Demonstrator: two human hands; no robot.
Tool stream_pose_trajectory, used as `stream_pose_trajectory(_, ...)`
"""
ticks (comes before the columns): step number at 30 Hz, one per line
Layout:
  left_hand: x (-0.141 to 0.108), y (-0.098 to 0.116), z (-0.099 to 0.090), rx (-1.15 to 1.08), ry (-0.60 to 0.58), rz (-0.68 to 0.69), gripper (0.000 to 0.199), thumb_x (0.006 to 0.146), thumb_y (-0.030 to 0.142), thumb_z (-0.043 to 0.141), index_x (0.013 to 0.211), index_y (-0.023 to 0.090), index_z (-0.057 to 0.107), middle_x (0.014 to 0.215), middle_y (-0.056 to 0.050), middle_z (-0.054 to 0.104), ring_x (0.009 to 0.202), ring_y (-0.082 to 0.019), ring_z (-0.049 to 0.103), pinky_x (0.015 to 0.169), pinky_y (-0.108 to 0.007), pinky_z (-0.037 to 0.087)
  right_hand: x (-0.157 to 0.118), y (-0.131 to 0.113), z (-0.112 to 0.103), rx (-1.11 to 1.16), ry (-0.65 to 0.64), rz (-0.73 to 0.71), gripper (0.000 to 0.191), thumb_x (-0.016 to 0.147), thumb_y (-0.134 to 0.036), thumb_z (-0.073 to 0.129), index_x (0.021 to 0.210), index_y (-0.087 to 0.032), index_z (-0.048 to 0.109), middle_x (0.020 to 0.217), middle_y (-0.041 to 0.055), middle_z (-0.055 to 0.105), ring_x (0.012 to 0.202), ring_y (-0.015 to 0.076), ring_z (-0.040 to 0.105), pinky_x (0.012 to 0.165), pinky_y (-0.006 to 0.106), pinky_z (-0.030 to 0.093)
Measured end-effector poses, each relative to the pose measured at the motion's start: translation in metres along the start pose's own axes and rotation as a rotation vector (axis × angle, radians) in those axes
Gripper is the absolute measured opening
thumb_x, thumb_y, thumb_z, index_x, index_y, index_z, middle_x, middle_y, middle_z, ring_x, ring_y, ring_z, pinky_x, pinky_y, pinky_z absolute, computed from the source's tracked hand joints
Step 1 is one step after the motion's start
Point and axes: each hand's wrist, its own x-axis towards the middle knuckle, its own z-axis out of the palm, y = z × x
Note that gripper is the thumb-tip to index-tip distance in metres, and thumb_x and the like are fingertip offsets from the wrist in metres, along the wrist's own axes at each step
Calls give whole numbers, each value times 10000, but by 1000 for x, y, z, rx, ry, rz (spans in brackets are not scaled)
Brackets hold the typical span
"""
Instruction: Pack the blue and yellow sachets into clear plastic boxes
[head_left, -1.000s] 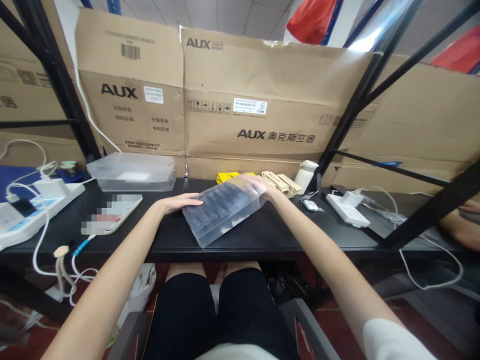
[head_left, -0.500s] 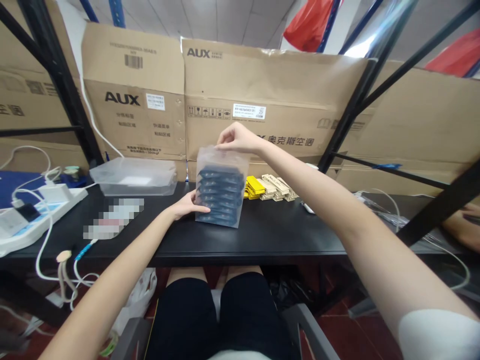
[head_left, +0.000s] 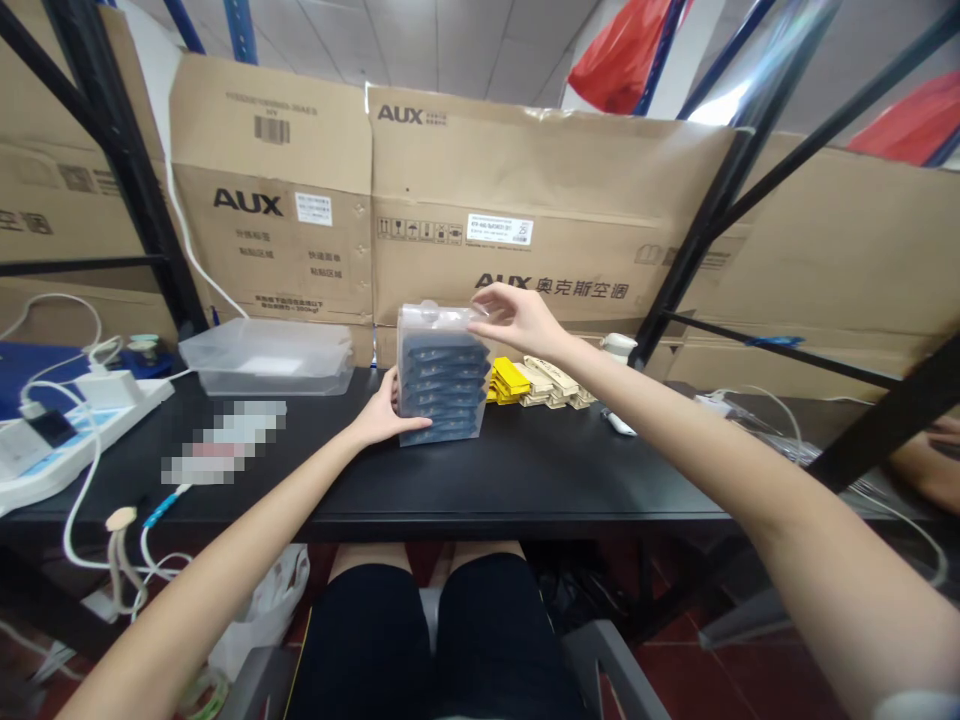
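Observation:
A translucent plastic box [head_left: 441, 428] stands upright on the black table, with several dark blue packets [head_left: 442, 385] stacked inside. My left hand [head_left: 381, 412] grips its lower left side, the thumb across the front and the other fingers mostly hidden behind. At the top right corner, my right hand [head_left: 517, 318] has its thumb and fingers curled at the clear top flap [head_left: 444, 317]. Right of the box lie yellow packets [head_left: 510, 378] and cream packets [head_left: 551, 380] in a small pile.
A clear plastic tray [head_left: 266, 375] sits at the back left. A white power strip [head_left: 82, 435] with cables and a pixelated item [head_left: 225, 442] are on the left. Cardboard sheets [head_left: 555, 170] line the back between black rack posts. Another person's hand [head_left: 934, 460] shows at far right.
The box's top flap, raised before, now lies lower and folded over. My right hand has moved right and down to the top right corner. My left hand keeps its hold.

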Motion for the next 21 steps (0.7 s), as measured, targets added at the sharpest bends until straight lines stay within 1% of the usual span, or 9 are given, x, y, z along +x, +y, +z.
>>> stream_pose_trajectory(2,4,12,2,76,76,153,1105,626,341,859,1477,213,165,1507,-217,379,1342,-337,454,1089,-516,394,-9,-1,0,17,-4,-17,367,752,-388,732,1035,-175,637,1051,89,691,953,221,655,864,391,538)
stream_pose_trajectory(4,9,27,4,129,175,307,1036,703,376,803,1493,234,148,1528,-210,343,1352,-332,441,1077,-512,404,-16,-4,1,48,18,-42,341,766,-361,722,1043,-183,632,1070,84,684,982,224,654,868,395,546)
stream_pose_trajectory(6,12,41,6,156,254,418,927,753,379,762,1481,252,202,1488,-190,407,1325,-320,477,1047,-494,440,-23,-8,4,77,81,-70,310,772,-329,717,1033,-185,633,1055,79,680,982,225,654,849,389,560)
stream_pose_trajectory(9,9,54,12,243,337,545,812,745,349,774,1413,252,322,1384,-161,517,1225,-295,572,986,-458,497,-35,-16,10,94,206,-109,240,789,-284,699,1001,-193,634,1013,67,670,961,214,653,816,368,577)
stream_pose_trajectory(13,-6,58,19,293,434,681,742,711,288,806,1300,240,356,1423,-192,484,1177,-273,605,892,-426,551,-55,-27,15,-11,368,-226,111,834,-233,652,935,-200,618,904,55,655,834,183,647,735,341,575)
stream_pose_trajectory(15,-14,62,19,353,411,754,658,715,260,799,1239,225,403,1414,-197,487,1209,-284,578,837,-399,569,-64,-32,15,-80,385,-304,75,844,-208,642,912,-199,613,848,51,654,771,174,637,696,335,560)
stream_pose_trajectory(17,-22,71,17,444,343,800,611,718,249,788,1228,217,451,1352,-172,532,1218,-294,560,802,-381,575,-72,-36,14,-108,371,-356,62,853,-189,629,912,-199,612,829,52,661,750,174,635,685,336,548)
stream_pose_trajectory(19,-29,84,14,517,265,800,589,726,248,774,1237,223,484,1260,-130,582,1179,-283,573,821,-388,570,-77,-40,12,-103,351,-360,53,869,-177,601,914,-200,614,823,52,669,744,176,641,687,341,542)
stream_pose_trajectory(21,-35,97,13,550,202,749,597,732,248,762,1261,227,484,1210,-109,595,1139,-267,586,871,-407,554,-81,-44,11,-95,329,-338,61,879,-172,576,907,-203,620,838,57,683,772,185,654,710,352,544)
